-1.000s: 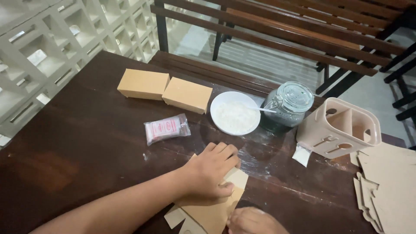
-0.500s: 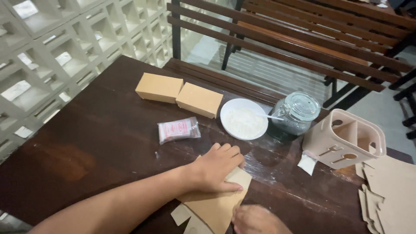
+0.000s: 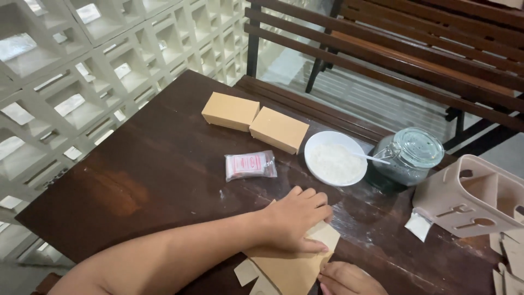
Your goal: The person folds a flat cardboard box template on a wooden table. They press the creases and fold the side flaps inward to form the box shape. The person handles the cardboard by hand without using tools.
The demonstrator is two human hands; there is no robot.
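A flat tan cardboard piece point(image 3: 295, 269) lies on the dark wooden table point(image 3: 153, 180) near its front edge. My left hand point(image 3: 297, 218) reaches in from the lower left and presses down on the upper part of the cardboard, fingers together. My right hand point(image 3: 349, 279) shows only partly at the bottom edge, its curled fingers against the cardboard's right side. Small flaps of the cardboard stick out at its lower left.
Behind the hands lie a small clear packet point(image 3: 250, 165), two closed tan boxes point(image 3: 229, 111) point(image 3: 279, 129), a white plate of white powder point(image 3: 334, 158) with a spoon, and a lidded glass jar point(image 3: 409, 155). A beige plastic holder point(image 3: 475, 199) and flat cardboard blanks point(image 3: 510, 257) sit at the right.
The view has shifted, so the table's objects sit further right and lower. My left hand stays pressed on the cardboard and my right hand stays at its edge.
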